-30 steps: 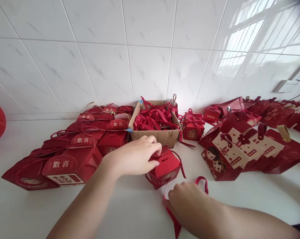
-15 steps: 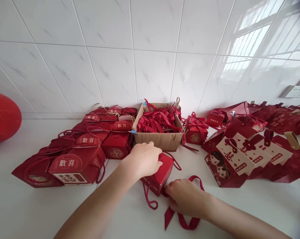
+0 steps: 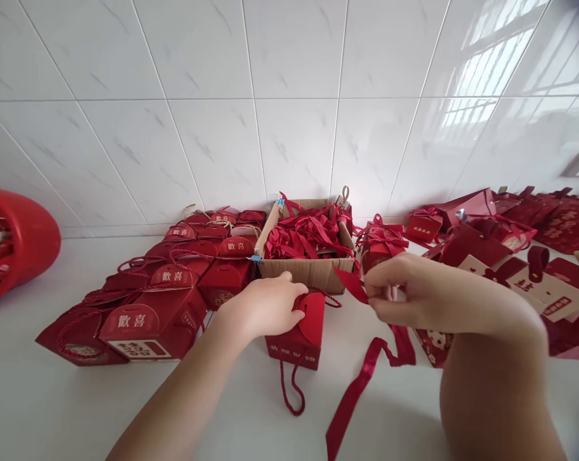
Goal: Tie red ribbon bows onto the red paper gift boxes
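A small red gift box (image 3: 296, 342) stands on the white table, with twisted red cord loops at its front and back. My left hand (image 3: 272, 307) lies over its upper left side, thumb and fingers gripping the top. To the right, my right hand (image 3: 397, 291) is raised and pinches a dark red ribbon (image 3: 361, 384) near one end. The ribbon's short tip sticks out left of the fingers, and its long part hangs down and trails across the table toward the front edge of the view. Behind the gift box is a cardboard box (image 3: 311, 274) filled with red ribbons.
Rows of red gift boxes (image 3: 150, 320) stand at the left, beside a tilted red bucket (image 3: 34, 243). More red boxes and bags (image 3: 565, 221) crowd the right side. A white tiled wall (image 3: 293, 57) rises behind.
My right hand has lifted up and right with the ribbon, which now stretches out below it. The gift box has turned so its lettered side faces front. More of the bucket shows.
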### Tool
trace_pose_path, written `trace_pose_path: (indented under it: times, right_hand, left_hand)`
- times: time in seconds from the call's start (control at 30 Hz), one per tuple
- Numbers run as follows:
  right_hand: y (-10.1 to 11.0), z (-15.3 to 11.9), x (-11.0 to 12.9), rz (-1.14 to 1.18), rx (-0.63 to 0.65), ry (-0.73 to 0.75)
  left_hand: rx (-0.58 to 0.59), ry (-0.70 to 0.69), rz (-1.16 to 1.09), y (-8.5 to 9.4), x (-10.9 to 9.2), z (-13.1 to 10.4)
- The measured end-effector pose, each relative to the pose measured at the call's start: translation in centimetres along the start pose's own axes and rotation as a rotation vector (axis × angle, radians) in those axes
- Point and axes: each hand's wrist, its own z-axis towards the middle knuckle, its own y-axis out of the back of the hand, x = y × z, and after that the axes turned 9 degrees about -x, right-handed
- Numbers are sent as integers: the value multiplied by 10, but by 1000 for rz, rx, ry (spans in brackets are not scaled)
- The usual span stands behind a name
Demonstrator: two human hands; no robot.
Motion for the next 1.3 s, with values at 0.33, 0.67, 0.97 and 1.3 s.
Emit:
trace_pose_path:
  times: [0.33,0.67,0.97,1.3]
  right_hand:
    - [-33,29,-8,7,330,-48]
    - [-36,34,-1,-14,347,-38]
    - [-36,38,-2,45,379,62]
    - [-35,45,-4,149,398,147]
  left_hand:
    - [54,-118,-79,7,10,3]
    - [8,-142,-35,9,6,2]
    - [19,-150,-125,16,2,-2]
    - [-42,-200,-120,15,1,0]
